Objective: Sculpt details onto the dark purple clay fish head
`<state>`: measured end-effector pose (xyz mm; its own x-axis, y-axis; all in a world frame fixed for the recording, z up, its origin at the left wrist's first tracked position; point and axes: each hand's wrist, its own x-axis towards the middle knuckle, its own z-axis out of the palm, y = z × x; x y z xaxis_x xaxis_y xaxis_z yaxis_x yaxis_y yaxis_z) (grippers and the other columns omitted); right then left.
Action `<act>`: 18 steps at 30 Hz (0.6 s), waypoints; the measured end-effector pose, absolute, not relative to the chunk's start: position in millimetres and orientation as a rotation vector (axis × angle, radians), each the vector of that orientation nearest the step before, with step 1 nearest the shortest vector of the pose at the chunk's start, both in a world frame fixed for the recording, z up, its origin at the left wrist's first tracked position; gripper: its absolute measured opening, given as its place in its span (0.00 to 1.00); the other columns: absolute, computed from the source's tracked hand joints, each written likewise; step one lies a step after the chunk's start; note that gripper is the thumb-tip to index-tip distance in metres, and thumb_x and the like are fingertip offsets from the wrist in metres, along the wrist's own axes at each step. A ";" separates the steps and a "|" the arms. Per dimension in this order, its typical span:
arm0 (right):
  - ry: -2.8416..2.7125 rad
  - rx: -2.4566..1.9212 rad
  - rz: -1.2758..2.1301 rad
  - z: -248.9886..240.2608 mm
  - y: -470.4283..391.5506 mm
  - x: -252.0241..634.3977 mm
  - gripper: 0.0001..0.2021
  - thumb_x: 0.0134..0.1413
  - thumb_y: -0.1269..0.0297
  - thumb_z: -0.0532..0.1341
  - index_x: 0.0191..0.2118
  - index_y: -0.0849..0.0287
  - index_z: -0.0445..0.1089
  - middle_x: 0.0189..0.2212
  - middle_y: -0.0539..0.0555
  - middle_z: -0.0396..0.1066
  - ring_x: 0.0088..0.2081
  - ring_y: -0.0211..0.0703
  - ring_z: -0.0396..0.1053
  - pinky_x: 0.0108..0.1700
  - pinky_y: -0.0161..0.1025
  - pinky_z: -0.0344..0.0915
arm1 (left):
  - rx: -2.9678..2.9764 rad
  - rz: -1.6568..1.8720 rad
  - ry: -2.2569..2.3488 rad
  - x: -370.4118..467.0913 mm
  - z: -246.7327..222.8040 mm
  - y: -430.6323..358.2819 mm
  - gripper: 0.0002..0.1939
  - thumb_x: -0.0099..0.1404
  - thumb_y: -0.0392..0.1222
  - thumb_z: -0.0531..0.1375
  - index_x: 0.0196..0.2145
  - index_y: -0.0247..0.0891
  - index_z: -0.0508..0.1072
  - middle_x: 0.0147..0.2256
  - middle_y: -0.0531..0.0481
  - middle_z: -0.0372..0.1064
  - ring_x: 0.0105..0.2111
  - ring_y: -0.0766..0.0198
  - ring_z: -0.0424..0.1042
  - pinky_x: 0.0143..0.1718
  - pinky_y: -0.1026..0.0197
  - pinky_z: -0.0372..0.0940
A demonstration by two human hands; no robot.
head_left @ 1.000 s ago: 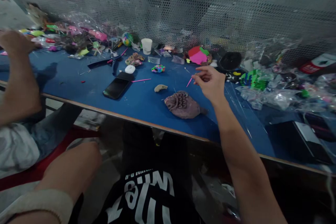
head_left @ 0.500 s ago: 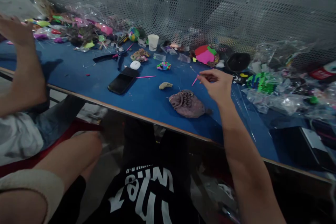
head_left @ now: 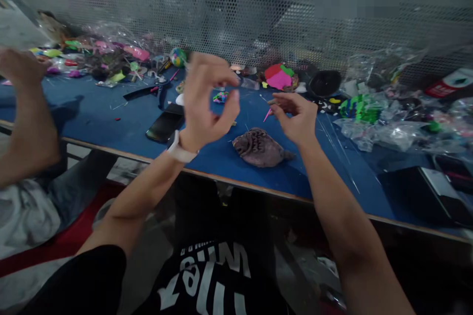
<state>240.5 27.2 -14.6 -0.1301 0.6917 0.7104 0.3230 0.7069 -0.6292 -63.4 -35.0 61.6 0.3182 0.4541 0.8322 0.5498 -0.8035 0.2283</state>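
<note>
The left hand rose, half-open, seemingly empty. The right hand pinched beside a pink stick, contents unclear; steadiness seemed best.

Location type: workshop, apparently for clay modelling. Indicators: a long blue table, shared with a second person seated at left; a perforated panel along the table's far side; a sculpted grey-brown clay-like piece at near centre; a thin pink stick just beyond it; brightly coloured lumps at far left; crumpled clear plastic bags at right.
</note>
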 end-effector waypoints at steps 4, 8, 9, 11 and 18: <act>-1.621 -0.805 0.621 -18.9 30.5 231.8 0.20 0.60 0.38 0.79 0.42 0.48 0.82 0.35 0.50 0.86 0.30 0.46 0.83 0.28 0.43 0.79 | -2.642 -1.299 -0.826 -3.6 13.0 22.9 0.10 0.84 0.44 0.57 0.57 0.44 0.74 0.55 0.40 0.77 0.60 0.45 0.77 0.64 0.36 0.74; -1.578 -0.763 0.747 -25.1 35.1 225.7 0.24 0.51 0.35 0.83 0.38 0.48 0.82 0.29 0.48 0.82 0.26 0.45 0.79 0.23 0.42 0.74 | -2.761 -1.175 -0.854 6.3 -21.1 57.1 0.13 0.83 0.45 0.60 0.60 0.42 0.75 0.55 0.39 0.78 0.58 0.46 0.79 0.63 0.40 0.74; -1.576 -0.750 0.774 -25.9 35.5 224.6 0.24 0.51 0.34 0.83 0.38 0.48 0.83 0.29 0.48 0.81 0.25 0.44 0.78 0.22 0.42 0.73 | -2.758 -1.205 -0.876 5.1 -27.2 59.0 0.13 0.84 0.47 0.59 0.60 0.42 0.75 0.54 0.39 0.79 0.57 0.47 0.80 0.63 0.41 0.74; -1.586 -0.735 0.816 -26.1 34.8 222.5 0.26 0.50 0.32 0.82 0.39 0.48 0.83 0.29 0.48 0.81 0.25 0.43 0.77 0.22 0.42 0.72 | -2.748 -1.263 -0.909 2.0 -34.4 57.4 0.14 0.86 0.52 0.58 0.58 0.43 0.77 0.53 0.41 0.80 0.56 0.49 0.80 0.63 0.42 0.74; -1.716 -0.907 0.607 -25.2 38.4 228.0 0.29 0.61 0.25 0.72 0.45 0.48 0.83 0.34 0.55 0.82 0.34 0.51 0.83 0.31 0.48 0.82 | -2.772 -1.190 -1.098 -7.5 -17.3 42.4 0.21 0.88 0.58 0.53 0.52 0.46 0.81 0.50 0.41 0.83 0.54 0.50 0.81 0.60 0.43 0.77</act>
<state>228.0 38.4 -25.2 -0.1590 0.8115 0.5623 0.2770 0.5834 -0.7635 -7.5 42.4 -17.3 0.4916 0.6156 0.6159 0.5649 -0.7637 0.3124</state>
